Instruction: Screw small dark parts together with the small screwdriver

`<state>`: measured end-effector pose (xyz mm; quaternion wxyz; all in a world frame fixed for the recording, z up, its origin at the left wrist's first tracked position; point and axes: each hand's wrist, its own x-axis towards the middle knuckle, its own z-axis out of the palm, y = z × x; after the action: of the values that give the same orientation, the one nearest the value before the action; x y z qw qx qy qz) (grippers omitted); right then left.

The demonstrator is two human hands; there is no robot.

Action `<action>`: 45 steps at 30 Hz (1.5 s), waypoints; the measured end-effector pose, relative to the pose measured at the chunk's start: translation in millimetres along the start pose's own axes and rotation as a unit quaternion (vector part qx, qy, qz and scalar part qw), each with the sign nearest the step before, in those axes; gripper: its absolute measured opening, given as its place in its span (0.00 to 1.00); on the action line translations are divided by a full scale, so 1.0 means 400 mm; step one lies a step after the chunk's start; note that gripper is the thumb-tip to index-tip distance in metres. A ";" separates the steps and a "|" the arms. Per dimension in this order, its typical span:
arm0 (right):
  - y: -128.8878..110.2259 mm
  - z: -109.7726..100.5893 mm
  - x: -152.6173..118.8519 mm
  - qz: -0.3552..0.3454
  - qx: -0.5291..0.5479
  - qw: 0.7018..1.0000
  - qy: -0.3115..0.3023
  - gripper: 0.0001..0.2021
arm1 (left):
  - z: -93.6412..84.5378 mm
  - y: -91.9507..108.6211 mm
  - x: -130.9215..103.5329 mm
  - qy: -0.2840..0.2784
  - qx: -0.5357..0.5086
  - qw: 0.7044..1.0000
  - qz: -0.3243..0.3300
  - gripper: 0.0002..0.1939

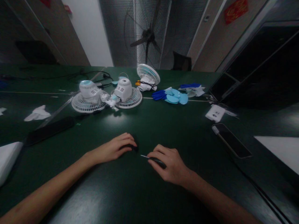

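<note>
My right hand (169,163) is closed around the black handle of a small screwdriver (159,162), whose thin metal shaft points left. On the left, my left hand (120,145) rests low over the dark green table, fingers curled on a small black object (135,147). That object blends into the tabletop and is mostly covered, so its kind cannot be made out. The screwdriver's tip lies a short way from it, apart.
Three white fans (129,99) with grilles stand toward the back, cables behind them. Light-blue fan blades (174,97) and blue gloves lie right of them. A phone (231,140) with a cable is at right, a white box (215,113) beyond it, white tissue (37,114) at left.
</note>
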<state>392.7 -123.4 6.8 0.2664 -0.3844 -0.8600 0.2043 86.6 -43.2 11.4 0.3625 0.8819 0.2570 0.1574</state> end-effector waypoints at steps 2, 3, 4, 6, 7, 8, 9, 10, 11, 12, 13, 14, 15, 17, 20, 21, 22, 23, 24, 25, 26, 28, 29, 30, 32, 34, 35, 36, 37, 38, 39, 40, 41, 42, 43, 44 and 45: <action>0.002 0.003 -0.002 -0.002 -0.001 1.000 0.003 0.08 | -0.030 -0.049 -0.012 0.029 0.022 0.999 -0.015 0.13; 0.003 0.004 -0.002 -0.003 0.001 1.000 0.003 0.08 | -0.049 -0.076 -0.020 0.051 0.037 0.998 -0.023 0.14; 0.003 0.004 -0.003 -0.003 0.006 1.000 0.003 0.08 | -0.069 -0.104 -0.031 0.076 0.053 0.995 -0.037 0.14; 0.003 0.003 -0.004 -0.008 0.017 1.000 0.002 0.08 | -0.111 -0.157 -0.056 0.133 0.092 0.983 -0.085 0.14; 0.002 0.001 -0.004 -0.009 0.021 1.000 0.002 0.08 | -0.131 -0.181 -0.069 0.162 0.111 0.974 -0.112 0.15; 0.001 -0.001 -0.004 -0.009 0.025 1.000 0.002 0.08 | -0.149 -0.201 -0.082 0.188 0.127 0.964 -0.138 0.16; 0.000 -0.003 -0.003 -0.009 0.027 1.000 0.001 0.08 | -0.164 -0.217 -0.095 0.208 0.141 0.955 -0.160 0.18; 0.000 -0.004 -0.003 -0.008 0.028 1.000 0.000 0.09 | -0.178 -0.231 -0.107 0.222 0.150 0.947 -0.177 0.19; -0.001 -0.005 -0.002 -0.008 0.030 1.000 -0.001 0.09 | -0.190 -0.242 -0.118 0.229 0.152 0.943 -0.189 0.21; -0.001 -0.006 -0.002 -0.008 0.030 1.000 -0.002 0.09 | -0.200 -0.251 -0.129 0.231 0.149 0.941 -0.197 0.22; -0.002 -0.006 -0.001 -0.009 0.031 0.999 -0.002 0.09 | -0.209 -0.258 -0.138 0.232 0.141 0.941 -0.203 0.24; -0.002 -0.006 -0.001 -0.009 0.032 0.999 -0.003 0.09 | -0.219 -0.265 -0.148 0.233 0.130 0.940 -0.212 0.26; -0.002 -0.006 -0.001 -0.010 0.031 0.999 -0.003 0.09 | -0.229 -0.272 -0.158 0.232 0.118 0.939 -0.224 0.29; -0.001 -0.005 -0.001 -0.011 0.028 1.000 -0.002 0.09 | -0.251 -0.286 -0.178 0.224 0.101 0.935 -0.257 0.33; -0.001 -0.004 -0.002 -0.008 0.019 1.000 -0.005 0.09 | -0.283 -0.304 -0.204 0.199 0.101 0.929 -0.295 0.30; -0.001 -0.004 -0.002 -0.006 0.018 1.000 -0.005 0.09 | -0.291 -0.307 -0.209 0.193 0.106 0.928 -0.299 0.28; -0.001 -0.003 -0.003 -0.005 0.018 1.000 -0.005 0.09 | -0.297 -0.308 -0.213 0.190 0.111 0.928 -0.300 0.28; -0.001 -0.003 -0.003 -0.006 0.018 1.000 -0.004 0.09 | -0.300 -0.306 -0.214 0.189 0.113 0.928 -0.299 0.27; -0.001 -0.003 -0.003 -0.007 0.019 1.000 -0.002 0.09 | -0.300 -0.301 -0.213 0.189 0.112 0.929 -0.299 0.27; -0.001 -0.003 -0.004 -0.008 0.020 1.000 -0.002 0.09 | -0.298 -0.293 -0.209 0.193 0.109 0.928 -0.299 0.27; -0.001 -0.003 -0.004 -0.009 0.023 1.000 -0.002 0.09 | -0.293 -0.283 -0.203 0.203 0.105 0.926 -0.300 0.28; 0.000 -0.002 -0.004 -0.006 0.025 1.000 -0.009 0.09 | -0.278 -0.260 -0.185 0.242 0.099 0.917 -0.300 0.28; 0.001 -0.002 -0.004 -0.005 0.025 1.000 -0.012 0.09 | -0.268 -0.249 -0.174 0.264 0.097 0.912 -0.298 0.29; 0.001 -0.002 -0.004 -0.004 0.023 1.000 -0.013 0.08 | -0.259 -0.239 -0.163 0.286 0.098 0.907 -0.295 0.29; 0.003 -0.003 -0.003 -0.003 0.020 1.000 -0.012 0.09 | -0.240 -0.226 -0.144 0.315 0.107 0.899 -0.285 0.28; 0.003 -0.003 -0.002 -0.004 0.021 1.000 -0.011 0.09 | -0.225 -0.221 -0.131 0.325 0.125 0.896 -0.275 0.27; 0.004 -0.003 -0.002 -0.004 0.021 1.000 -0.013 0.09 | -0.219 -0.220 -0.126 0.326 0.132 0.896 -0.271 0.26; 0.004 -0.003 -0.002 -0.003 0.020 1.000 -0.014 0.09 | -0.214 -0.221 -0.124 0.325 0.135 0.897 -0.267 0.26; 0.004 -0.003 -0.001 -0.002 0.018 1.000 -0.016 0.09 | -0.209 -0.222 -0.122 0.323 0.136 0.898 -0.265 0.25; 0.004 -0.003 -0.002 0.000 0.017 1.000 -0.017 0.08 | -0.206 -0.224 -0.121 0.324 0.135 0.898 -0.263 0.25; 0.004 -0.003 -0.002 0.001 0.016 1.000 -0.018 0.08 | -0.203 -0.225 -0.121 0.328 0.132 0.898 -0.263 0.25; 0.004 -0.002 -0.003 0.002 0.016 1.000 -0.019 0.08 | -0.200 -0.227 -0.121 0.332 0.128 0.897 -0.264 0.25; 0.005 -0.002 -0.003 0.001 0.017 1.000 -0.019 0.09 | -0.198 -0.228 -0.120 0.337 0.124 0.895 -0.265 0.25; 0.005 -0.001 -0.004 0.001 0.018 1.000 -0.020 0.09 | -0.196 -0.229 -0.120 0.340 0.120 0.894 -0.266 0.24; 0.006 0.000 -0.005 0.001 0.020 1.000 -0.021 0.09 | -0.193 -0.230 -0.120 0.342 0.118 0.894 -0.266 0.24; 0.006 0.000 -0.005 0.001 0.021 1.000 -0.022 0.09 | -0.191 -0.230 -0.119 0.342 0.116 0.894 -0.266 0.24; 0.006 0.000 -0.006 0.001 0.022 1.000 -0.022 0.09 | -0.189 -0.230 -0.118 0.342 0.117 0.894 -0.265 0.24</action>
<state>395.1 -123.8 4.7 0.2552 -0.3750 -0.8605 0.2321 -18.2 27.8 -7.1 0.1741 0.7088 0.6058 0.3166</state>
